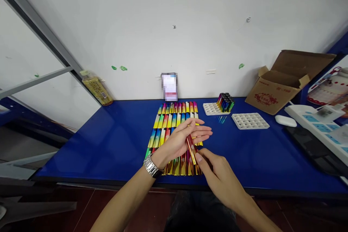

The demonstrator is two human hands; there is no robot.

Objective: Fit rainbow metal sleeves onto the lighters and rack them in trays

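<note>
Shiny metallic lighters lie side by side in several rows on the blue table [103, 141], in front of me. Above the near rows, my right hand [221, 174] pinches the lower end of a red-and-gold lighter [191, 149] between thumb and fingers. Its upper end rests against the palm of my left hand [179, 139], whose fingers are stretched out to the right. My left hand and wrist hide part of the middle rows of lighters [153, 137].
A phone [170, 87] leans on the wall behind the rows. To the right are a white tray [208, 108] with upright lighters [225, 103], another white tray [250, 121], an open cardboard box [272, 92], and a power strip [317, 127]. A bottle [96, 87] stands back left.
</note>
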